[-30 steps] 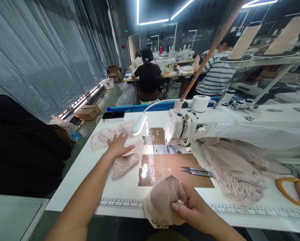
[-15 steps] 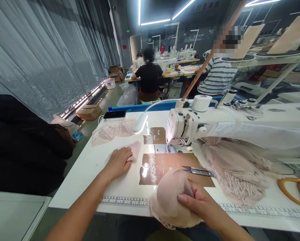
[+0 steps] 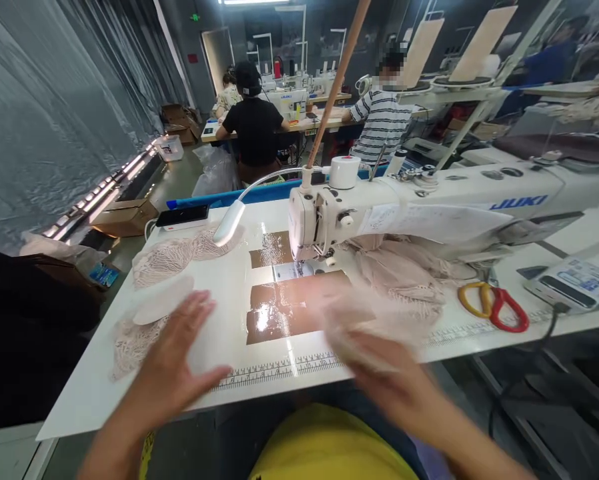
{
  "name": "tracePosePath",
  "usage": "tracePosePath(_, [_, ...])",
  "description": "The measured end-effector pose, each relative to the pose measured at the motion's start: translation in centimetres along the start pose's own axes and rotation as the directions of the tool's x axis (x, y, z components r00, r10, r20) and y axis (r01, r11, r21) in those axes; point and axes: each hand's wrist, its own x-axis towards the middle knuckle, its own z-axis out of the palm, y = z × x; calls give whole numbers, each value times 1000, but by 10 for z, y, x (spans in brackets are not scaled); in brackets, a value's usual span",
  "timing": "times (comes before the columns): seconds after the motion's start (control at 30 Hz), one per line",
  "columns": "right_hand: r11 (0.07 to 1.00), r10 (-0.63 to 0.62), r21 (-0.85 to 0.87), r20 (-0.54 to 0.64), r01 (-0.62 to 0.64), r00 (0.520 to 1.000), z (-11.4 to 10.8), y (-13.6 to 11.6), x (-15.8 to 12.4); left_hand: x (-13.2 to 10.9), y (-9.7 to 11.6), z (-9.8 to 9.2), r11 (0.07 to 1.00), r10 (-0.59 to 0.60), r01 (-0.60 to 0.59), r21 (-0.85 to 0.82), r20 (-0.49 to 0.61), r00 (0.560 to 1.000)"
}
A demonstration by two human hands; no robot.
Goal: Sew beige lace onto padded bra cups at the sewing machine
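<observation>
Beside the sewing machine, the right hand grips a beige cloth piece above the near part of the tabletop; blur hides the exact placement of its fingers. The left hand is spread, thumb well apart from the fingers, and appears to hold nothing. It lies beside and partly over a lace piece bearing a smooth pale panel; whether it touches cannot be told. A second lace piece lies beyond. The beige cloth piece looks light, soft and limp, likely to fold when held at one point only; an edge pinched at either side should keep it flat. The openwork of the lace pieces probably snags or stretches easily, so the plain panel offers the safer hold.
</observation>
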Motion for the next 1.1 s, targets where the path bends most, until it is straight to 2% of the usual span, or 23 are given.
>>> tracePosePath(0.07, [991,-82,127,244,52,966,20,-7,16,3,43,15,962,112,-65,-263,167,980])
tracePosePath(0.1, [979,-121,196,331,57,936,27,-12,22,5,59,23,923,165,-50,-381,275,947])
tracePosePath(0.13, [970,-152,232,356,70,922,31,-17,27,7,70,30,877,177,9,-481,340,924])
tracePosePath(0.2, [965,-194,216,222,146,956,30,-23,32,11,78,41,799,116,146,-583,388,914])
tracePosePath(0.23, [964,-216,183,113,193,970,25,-24,34,12,75,44,779,38,205,-592,371,928])
tracePosePath(0.3, [956,-247,132,-111,261,963,12,-22,34,12,63,47,779,-159,298,-552,285,945])
tracePosePath(0.37, [968,-200,87,-300,235,933,1,-17,35,8,51,47,744,-299,385,-546,244,923])
tracePosePath(0.4, [981,-145,70,-343,180,928,-1,-15,35,6,48,46,688,-315,423,-590,282,906])
tracePosePath(0.43, [993,-71,70,-335,100,939,-1,-11,36,3,47,45,605,-273,448,-658,357,893])
tracePosePath(0.47, [995,22,96,-267,4,964,2,-8,36,0,49,44,495,-177,466,-733,440,880])
tracePosePath(0.5, [984,123,149,-144,-102,982,7,-5,37,-3,53,43,370,-48,480,-796,499,865])
tracePosePath(0.53, [953,212,220,8,-208,977,14,-1,37,-5,59,42,250,86,486,-837,520,850])
tracePosePath(0.6, [823,300,395,307,-408,903,28,5,37,-6,70,41,83,270,479,-874,483,833])
tracePosePath(0.67, [617,254,562,520,-551,815,39,9,34,-4,78,41,42,294,448,-893,440,849])
tracePosePath(0.7, [511,209,614,590,-601,780,43,10,33,-2,79,42,81,252,418,-905,424,870])
tracePosePath(0.73, [414,167,645,639,-642,751,46,12,31,1,79,44,160,181,376,-913,402,898])
tracePosePath(0.8, [279,112,668,691,-690,714,48,13,29,7,76,48,371,18,307,-877,337,941])
tracePosePath(0.83, [239,101,677,695,-696,712,48,14,29,10,73,51,447,-34,300,-842,320,947])
tracePosePath(0.87, [209,86,689,694,-694,715,47,14,29,13,71,53,478,-57,320,-818,335,940])
tracePosePath(0.9, [187,64,706,685,-683,725,46,15,29,15,68,54,455,-46,364,-813,386,921])
tracePosePath(0.97, [173,37,749,644,-640,764,44,16,31,16,64,55,302,54,488,-819,526,849])
tracePosePath(1.03, [196,79,783,587,-590,805,42,17,33,14,62,56,156,119,581,-799,599,792])
tracePosePath(1.1, [228,173,790,543,-570,822,43,18,35,11,63,59,96,69,596,-797,603,795])
